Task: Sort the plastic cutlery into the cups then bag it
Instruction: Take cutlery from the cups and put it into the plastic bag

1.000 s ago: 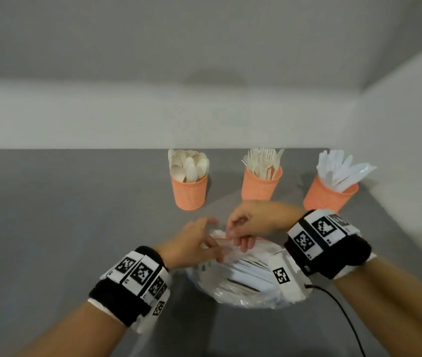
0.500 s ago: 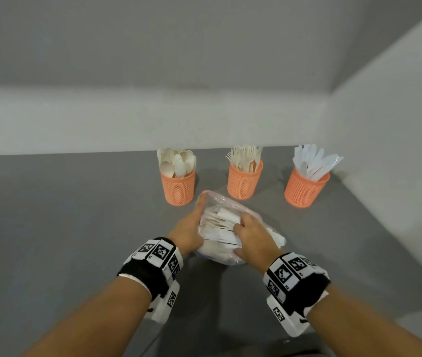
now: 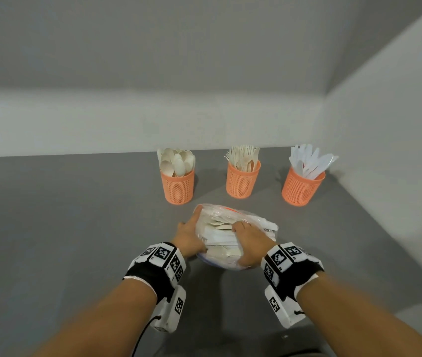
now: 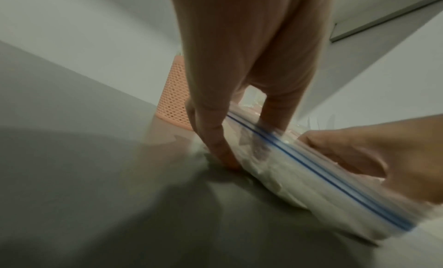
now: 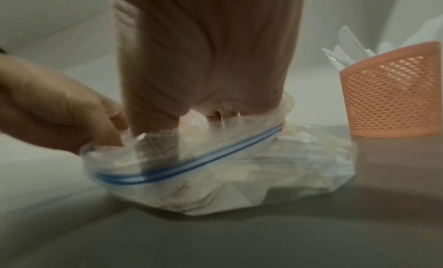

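Observation:
A clear zip bag stuffed with white cutlery lies on the grey table, just in front of three orange mesh cups. My left hand grips its left side, thumb on top and fingers down at the table, as the left wrist view shows. My right hand grips the right side from above, fingers pressed into the plastic. The bag's blue zip strip runs along the near edge. Whether the zip is sealed is unclear.
The cups stand in a row behind the bag: spoons left, forks middle, white knives right. The knife cup is close to the bag's right end. White walls bound the table at the back and right.
One second ago both hands were pinching at the bag's far top edge. They have since shifted to grip its two sides, and the bag sits bunched up closer to the cups.

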`<state>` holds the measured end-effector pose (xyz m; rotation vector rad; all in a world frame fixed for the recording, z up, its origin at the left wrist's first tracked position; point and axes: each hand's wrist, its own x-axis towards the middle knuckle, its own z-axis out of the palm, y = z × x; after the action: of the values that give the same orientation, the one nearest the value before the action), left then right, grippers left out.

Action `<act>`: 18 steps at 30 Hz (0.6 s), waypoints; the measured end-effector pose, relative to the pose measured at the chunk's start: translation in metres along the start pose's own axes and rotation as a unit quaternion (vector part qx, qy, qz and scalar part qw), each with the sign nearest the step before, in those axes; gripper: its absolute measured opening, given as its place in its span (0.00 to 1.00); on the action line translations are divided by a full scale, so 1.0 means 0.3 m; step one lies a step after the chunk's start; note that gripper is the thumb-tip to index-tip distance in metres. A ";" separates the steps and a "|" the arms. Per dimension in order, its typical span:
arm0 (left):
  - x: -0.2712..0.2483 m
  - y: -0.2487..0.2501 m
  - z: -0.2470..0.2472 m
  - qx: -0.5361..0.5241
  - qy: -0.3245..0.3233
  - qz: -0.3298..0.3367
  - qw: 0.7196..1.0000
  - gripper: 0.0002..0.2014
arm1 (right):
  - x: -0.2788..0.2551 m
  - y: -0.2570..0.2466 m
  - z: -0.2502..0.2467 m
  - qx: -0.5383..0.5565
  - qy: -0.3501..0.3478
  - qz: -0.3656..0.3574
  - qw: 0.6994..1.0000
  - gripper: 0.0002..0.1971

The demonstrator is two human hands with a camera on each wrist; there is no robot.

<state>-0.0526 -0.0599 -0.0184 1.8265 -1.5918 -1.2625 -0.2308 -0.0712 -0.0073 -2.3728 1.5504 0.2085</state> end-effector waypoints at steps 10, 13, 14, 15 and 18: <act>-0.015 -0.009 0.018 -0.359 0.011 -0.011 0.933 0.39 | 0.005 0.011 -0.006 0.015 0.018 -0.020 1.000 0.37; -0.025 -0.024 0.011 -0.370 0.004 -0.046 0.928 0.35 | 0.004 0.012 -0.006 0.011 0.009 -0.022 1.000 0.36; -0.028 -0.030 0.009 -0.365 0.012 -0.054 0.930 0.33 | 0.005 0.012 -0.010 0.017 0.005 -0.023 1.000 0.36; -0.027 -0.038 0.006 -0.356 0.022 -0.058 0.932 0.32 | 0.009 0.013 -0.013 0.029 -0.001 -0.021 0.999 0.36; -0.020 -0.029 -0.015 -0.337 0.029 -0.061 0.939 0.34 | 0.022 0.023 -0.036 0.063 -0.025 -0.023 0.997 0.37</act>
<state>-0.0437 -0.0530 -0.0206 1.5033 -0.8528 -1.5443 -0.2349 -0.0830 -0.0001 -2.2853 1.4413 0.1532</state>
